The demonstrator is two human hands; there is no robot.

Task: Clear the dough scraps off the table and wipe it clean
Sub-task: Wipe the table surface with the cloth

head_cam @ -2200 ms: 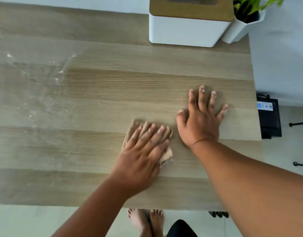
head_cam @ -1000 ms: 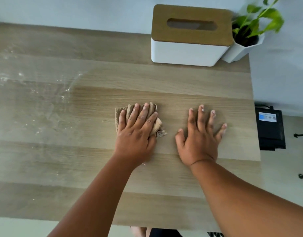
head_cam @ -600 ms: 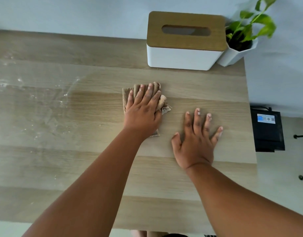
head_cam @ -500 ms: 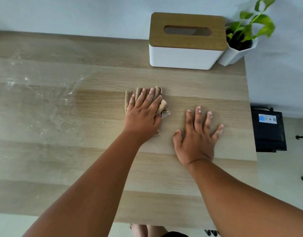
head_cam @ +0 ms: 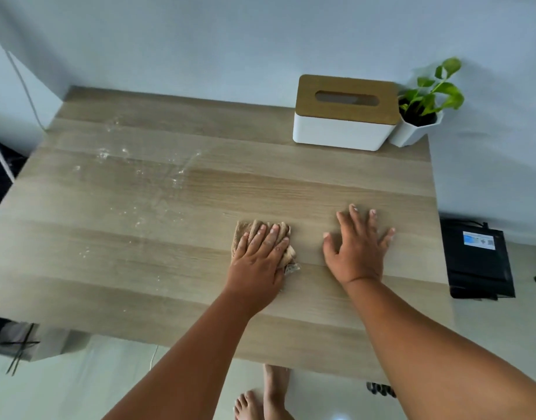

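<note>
Wiping step in hand, flour left at 10 o'clock.
Left hand [head_cam: 257,259] presses flat on the cloth [head_cam: 286,253] mid-surface [head_cam: 200,298]; right hand [head_cam: 356,250] lies splayed, empty. Next, I judge: sweep toward the flour smears [head_cam: 139,177].

On the table [head_cam: 291,183], the left hand [head_cam: 256,262] lies on a cloth [head_cam: 286,253], the right hand [head_cam: 356,253] just beside it; flour [head_cam: 133,183] lies at left, a tissue box [head_cam: 342,116] and plant [head_cam: 418,116] behind.
</note>
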